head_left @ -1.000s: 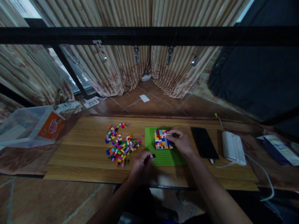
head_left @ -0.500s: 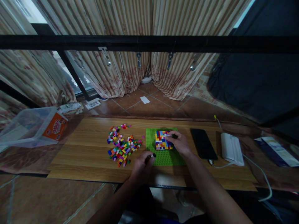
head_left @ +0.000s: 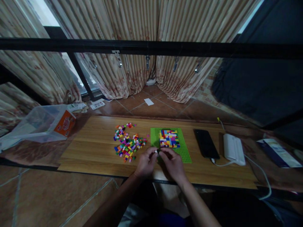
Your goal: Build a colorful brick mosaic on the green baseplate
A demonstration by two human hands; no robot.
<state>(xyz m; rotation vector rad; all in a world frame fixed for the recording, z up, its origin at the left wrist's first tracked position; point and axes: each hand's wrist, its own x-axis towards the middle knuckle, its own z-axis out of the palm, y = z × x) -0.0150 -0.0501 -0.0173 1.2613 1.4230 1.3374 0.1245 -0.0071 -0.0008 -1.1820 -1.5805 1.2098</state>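
Note:
A green baseplate (head_left: 184, 151) lies on the wooden table (head_left: 94, 151), with a square block of many-coloured small bricks (head_left: 169, 138) built on its far part. To its left lies a loose heap of coloured bricks (head_left: 127, 143). My left hand (head_left: 146, 164) and my right hand (head_left: 172, 163) meet at the near edge of the baseplate. Their fingertips pinch together around a tiny dark and white piece (head_left: 157, 151). Which hand actually grips it I cannot tell.
A black phone (head_left: 205, 143) and a white power bank (head_left: 232, 148) with a cable lie right of the baseplate. A clear plastic bag with an orange packet (head_left: 47, 124) sits at the left. A black bar (head_left: 151, 48) crosses in front of curtains.
My right hand left the brick block and came back to meet my left hand at the baseplate's near edge. The camera view has shifted slightly.

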